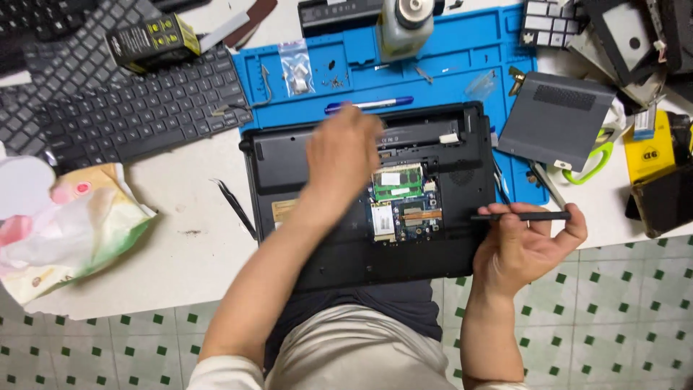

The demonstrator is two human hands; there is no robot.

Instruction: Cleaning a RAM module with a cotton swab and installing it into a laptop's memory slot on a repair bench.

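Note:
A black laptop [433, 253] lies upside down at the table's front edge, partly on a blue work mat [462, 72]. Its bottom cover is off, so green memory boards and a circuit board [401, 202] show. My left hand [343, 155] is blurred above the laptop's middle, fingers toward its far edge; I cannot tell what it touches. My right hand [523, 245] is at the laptop's right side and holds a thin black screwdriver [530, 215] lying sideways, tip pointing left over the laptop's edge.
A grey laptop cover panel [556, 119] rests right of the mat. Loose black keyboards [123, 108] lie at the left, with a crumpled plastic bag [65, 224] near them. Black tweezers [237, 208] lie left of the laptop. A blue pen [382, 104] and a white bottle [406, 25] sit on the mat.

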